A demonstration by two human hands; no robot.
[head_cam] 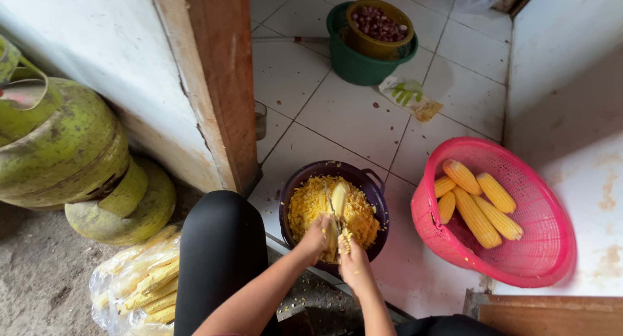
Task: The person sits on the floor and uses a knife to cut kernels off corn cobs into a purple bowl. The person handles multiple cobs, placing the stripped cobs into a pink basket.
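Pink basket (551,245): six whole cobs (477,200) left to cut. Plastic bag (139,284): stripped cobs, done. Dark pot (376,187): well filled with cut kernels (308,203). Left hand (316,239): fingers closed on upright cob (338,203) in pot. Right hand (352,261): closed on knife (333,209).

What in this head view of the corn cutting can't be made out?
- Knife blade: the left hand and cob over the dark pot cover most of it.
- Right hand grip: its fingers are hidden under the cob.
- Plastic bag of stripped cobs: cut off by the bottom edge.
- Contents of the yellow bowl: too small to identify.
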